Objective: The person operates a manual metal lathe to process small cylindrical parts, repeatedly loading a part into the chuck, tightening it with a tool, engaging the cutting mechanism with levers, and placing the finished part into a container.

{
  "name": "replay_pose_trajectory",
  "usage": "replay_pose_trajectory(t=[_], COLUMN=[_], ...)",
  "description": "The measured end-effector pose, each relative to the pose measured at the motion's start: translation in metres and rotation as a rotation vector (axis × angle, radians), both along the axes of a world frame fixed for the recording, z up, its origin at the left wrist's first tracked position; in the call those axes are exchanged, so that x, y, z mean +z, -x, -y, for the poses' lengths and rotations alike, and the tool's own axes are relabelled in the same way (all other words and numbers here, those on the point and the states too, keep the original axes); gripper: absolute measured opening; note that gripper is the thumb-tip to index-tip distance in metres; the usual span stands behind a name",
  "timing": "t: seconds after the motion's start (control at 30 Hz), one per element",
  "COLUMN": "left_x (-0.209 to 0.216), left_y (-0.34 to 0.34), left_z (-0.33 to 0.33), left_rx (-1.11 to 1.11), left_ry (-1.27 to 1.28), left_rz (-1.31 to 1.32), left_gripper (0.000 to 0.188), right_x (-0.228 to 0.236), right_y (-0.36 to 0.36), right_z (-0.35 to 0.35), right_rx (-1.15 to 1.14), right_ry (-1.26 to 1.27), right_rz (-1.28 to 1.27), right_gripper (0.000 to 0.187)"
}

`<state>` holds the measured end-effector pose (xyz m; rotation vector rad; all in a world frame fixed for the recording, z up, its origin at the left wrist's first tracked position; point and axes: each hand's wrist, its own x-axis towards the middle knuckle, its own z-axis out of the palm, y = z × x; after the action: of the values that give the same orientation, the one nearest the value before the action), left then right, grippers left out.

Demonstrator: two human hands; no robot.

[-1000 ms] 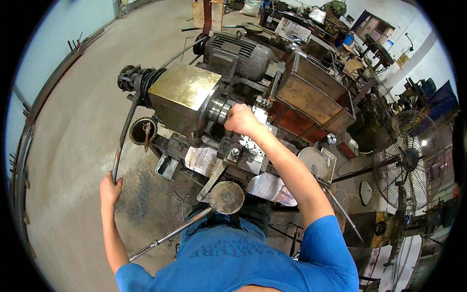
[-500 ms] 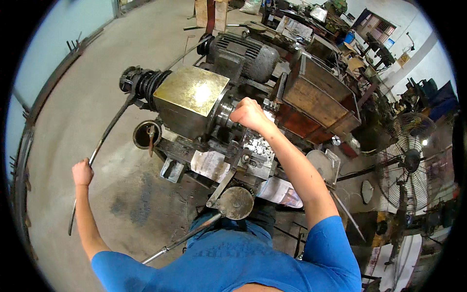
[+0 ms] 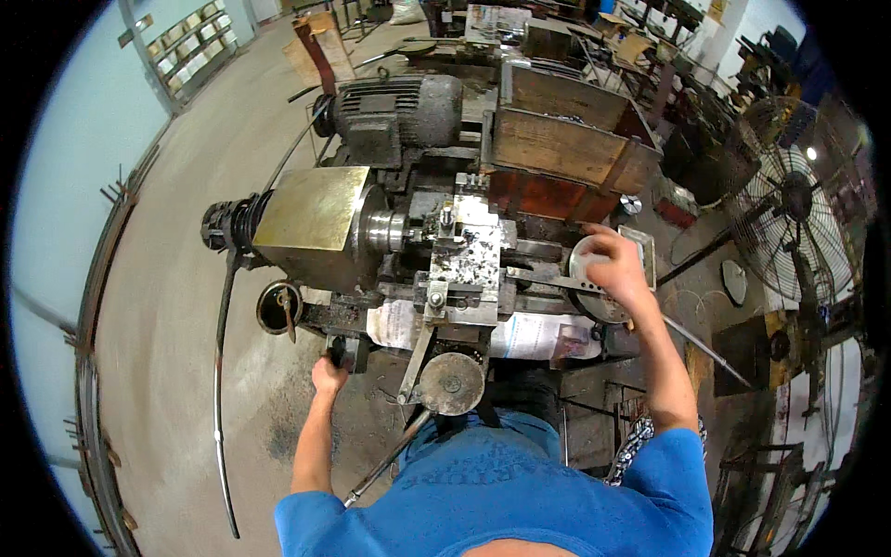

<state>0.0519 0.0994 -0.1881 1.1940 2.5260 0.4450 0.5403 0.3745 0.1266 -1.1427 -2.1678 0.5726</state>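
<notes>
My left hand (image 3: pixel 329 375) is at a small grey box with a dark front (image 3: pixel 347 353), low on the left end of the lathe-like machine; its fingertips are hidden against the box. Over a round metal dish (image 3: pixel 587 304) on the machine's right, my right hand (image 3: pixel 616 267) has its fingers bent and apart, with nothing visible in them. Between the hands stands the metal-chip-covered tool slide (image 3: pixel 469 255). The chuck (image 3: pixel 385 230) projects from the headstock under a brass-coloured cover (image 3: pixel 313 209). A long lever rod (image 3: pixel 221 399) hangs at the left, touched by neither hand.
A motor (image 3: pixel 399 107) and a deep wooden box (image 3: pixel 571 144) stand behind the slide. A round handwheel-like disc (image 3: pixel 452 382) is close to my body. On the left is a black pot (image 3: pixel 278 306); on the right, a large fan (image 3: pixel 796 200). Paper sheets (image 3: pixel 534 336) lie under the slide.
My left hand has let go of the lever rod and moved right to the small box. My right hand has left the chuck area for the round dish. The view has turned.
</notes>
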Motion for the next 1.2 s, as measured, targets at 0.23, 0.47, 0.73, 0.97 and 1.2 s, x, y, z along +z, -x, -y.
replay_pose_trajectory(t=[0.23,0.47,0.73,0.97,1.2], left_x=[0.068,0.05,0.02,0.014,0.024], left_y=[0.028,0.04,0.044,0.028,0.028], left_z=[-0.032,-0.005,0.095,0.097,0.067], left_rx=[-0.454,-0.16,0.092,0.034,0.038], left_ry=[0.441,0.383,0.551,0.43,0.303], left_rz=[-0.445,-0.151,0.245,0.337,0.301], left_gripper=[0.033,0.037,0.042,0.04,0.041], right_x=[-0.068,-0.174,-0.176,-0.164,-0.16], right_y=[-0.18,-0.33,-0.255,-0.199,-0.19], right_z=[0.012,0.053,0.164,0.208,0.215], right_rx=[-0.551,-0.962,-0.991,-0.998,-1.009], right_ry=[0.172,-0.091,0.143,0.324,0.378], right_rz=[0.289,0.915,0.841,0.659,0.616], right_gripper=[0.033,0.025,0.03,0.039,0.038])
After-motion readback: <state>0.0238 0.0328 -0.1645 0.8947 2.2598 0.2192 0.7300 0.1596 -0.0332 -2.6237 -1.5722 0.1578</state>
